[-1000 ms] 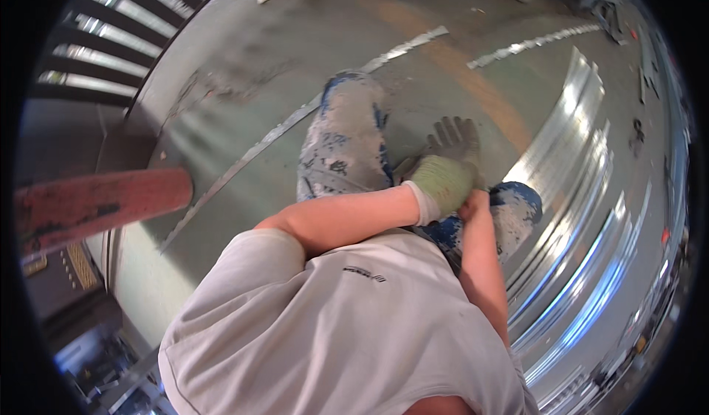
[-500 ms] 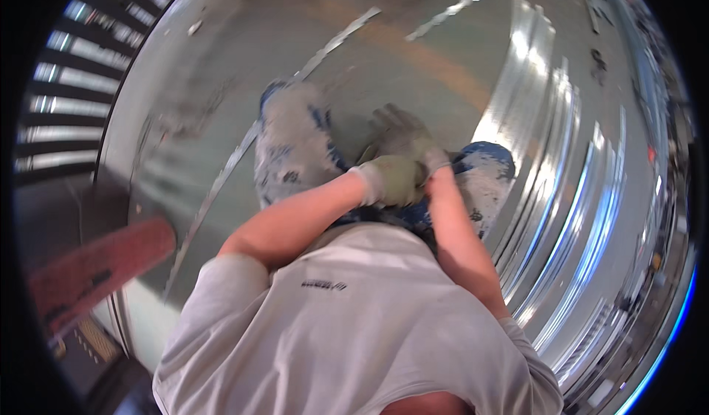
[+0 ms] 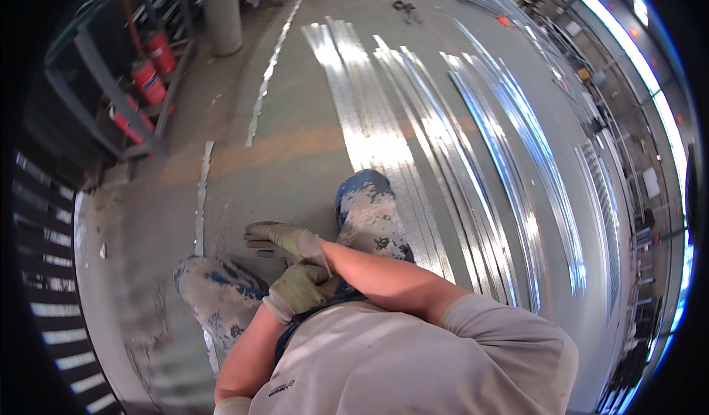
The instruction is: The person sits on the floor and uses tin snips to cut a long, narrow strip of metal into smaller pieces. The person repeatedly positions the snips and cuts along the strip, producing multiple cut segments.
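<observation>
Both hands wear pale greenish work gloves and meet in front of my lap, between my knees in camouflage trousers. My right hand (image 3: 284, 241) reaches across to the left with its fingers stretched out, holding nothing. Just below it, my left hand (image 3: 301, 289) is closed at the right wrist, its fingers on the cuff of the right glove (image 3: 313, 250). The left fingertips are partly hidden under the right wrist.
Long shiny metal strips (image 3: 369, 138) lie in rows on the grey floor to the right. Thin strips (image 3: 203, 201) run along the floor ahead. Red fire extinguishers (image 3: 150, 83) stand in a frame at far left, near a round column (image 3: 221, 16). A dark slatted grating (image 3: 48, 282) borders the left.
My view has turned to the right, bringing the extinguishers and column into sight. The hands stay together at the right wrist, now lower and further left in the picture.
</observation>
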`<state>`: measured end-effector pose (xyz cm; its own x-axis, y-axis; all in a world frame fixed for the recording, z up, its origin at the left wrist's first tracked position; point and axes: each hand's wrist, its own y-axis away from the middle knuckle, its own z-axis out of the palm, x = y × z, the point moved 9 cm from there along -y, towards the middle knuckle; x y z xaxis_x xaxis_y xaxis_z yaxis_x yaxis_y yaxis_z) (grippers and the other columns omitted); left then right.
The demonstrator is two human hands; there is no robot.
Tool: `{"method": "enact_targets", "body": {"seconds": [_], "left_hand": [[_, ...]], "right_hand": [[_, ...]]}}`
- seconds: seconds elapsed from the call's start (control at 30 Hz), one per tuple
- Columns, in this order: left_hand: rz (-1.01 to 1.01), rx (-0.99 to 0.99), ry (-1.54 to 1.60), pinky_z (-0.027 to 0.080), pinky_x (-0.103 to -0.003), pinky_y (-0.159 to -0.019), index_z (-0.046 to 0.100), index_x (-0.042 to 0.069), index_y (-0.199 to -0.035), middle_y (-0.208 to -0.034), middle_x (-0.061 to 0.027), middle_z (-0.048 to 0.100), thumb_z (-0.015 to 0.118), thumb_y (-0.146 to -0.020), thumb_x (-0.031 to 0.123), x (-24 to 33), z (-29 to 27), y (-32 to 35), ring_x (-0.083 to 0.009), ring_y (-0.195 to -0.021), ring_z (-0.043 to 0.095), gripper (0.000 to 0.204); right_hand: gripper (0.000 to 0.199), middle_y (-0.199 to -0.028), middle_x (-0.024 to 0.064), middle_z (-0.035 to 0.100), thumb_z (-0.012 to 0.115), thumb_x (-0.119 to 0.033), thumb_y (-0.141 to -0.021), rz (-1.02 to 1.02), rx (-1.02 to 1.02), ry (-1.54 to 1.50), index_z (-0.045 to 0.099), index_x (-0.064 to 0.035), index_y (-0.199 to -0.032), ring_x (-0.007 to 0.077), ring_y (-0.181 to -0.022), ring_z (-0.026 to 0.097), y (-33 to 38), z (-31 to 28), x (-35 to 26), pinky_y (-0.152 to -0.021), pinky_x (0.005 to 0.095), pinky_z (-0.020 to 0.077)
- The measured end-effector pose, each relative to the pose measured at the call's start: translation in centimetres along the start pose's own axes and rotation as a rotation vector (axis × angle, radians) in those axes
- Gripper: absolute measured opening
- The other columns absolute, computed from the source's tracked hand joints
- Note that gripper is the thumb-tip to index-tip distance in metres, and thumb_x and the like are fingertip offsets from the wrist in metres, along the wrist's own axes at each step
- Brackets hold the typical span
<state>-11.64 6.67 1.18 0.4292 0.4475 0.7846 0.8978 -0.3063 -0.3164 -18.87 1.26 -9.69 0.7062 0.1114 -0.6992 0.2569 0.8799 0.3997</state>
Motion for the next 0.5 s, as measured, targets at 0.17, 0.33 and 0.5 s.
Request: {"method": "enact_targets", "body": {"seconds": [0.17, 0.33, 0.5], "left_hand": [[0.143, -0.119, 0.003, 0.052, -0.045, -0.061, 0.077, 0.009, -0.081, -0.074, -0.006, 0.07, 0.086, -0.088, 0.004, 2.5, 0.9, -1.7, -0.0307, -0.067, 0.068, 0.012], [0.058, -0.094, 0.078, 0.054, -0.047, -0.071, 0.076, 0.008, -0.081, -0.079, -0.0084, 0.073, 0.082, -0.092, 0.001, 3.5, 0.0, -3.0, -0.0352, -0.075, 0.07, 0.014], [-0.046, -0.081, 0.101, 0.058, -0.043, -0.077, 0.081, 0.006, -0.093, -0.086, -0.011, 0.079, 0.083, -0.097, 0.009, 2.1, -1.3, -2.9, -0.0302, -0.082, 0.075, 0.005]], "right_hand": [[0.081, -0.177, 0.0091, 0.047, 0.069, -0.054, -0.112, -0.085, 0.159, 0.011, 0.04, -0.0128, -0.176, 0.0286, -0.164, 0.043, 2.4, 2.2, -4.2, -0.132, 0.0502, 0.0369], [0.091, -0.176, 0.0086, 0.047, 0.077, -0.052, -0.107, -0.094, 0.023, 0.018, 0.036, -0.0127, -0.178, 0.0291, -0.163, 0.041, 2.6, 2.9, -6.8, -0.132, 0.0525, 0.0351], [0.073, -0.158, 0.0115, 0.065, 0.081, -0.042, -0.105, -0.131, -0.037, 0.113, 0.056, -0.0089, -0.165, 0.028, -0.143, 0.063, 0.7, 4.4, -6.8, -0.114, 0.0492, 0.0544]]}}
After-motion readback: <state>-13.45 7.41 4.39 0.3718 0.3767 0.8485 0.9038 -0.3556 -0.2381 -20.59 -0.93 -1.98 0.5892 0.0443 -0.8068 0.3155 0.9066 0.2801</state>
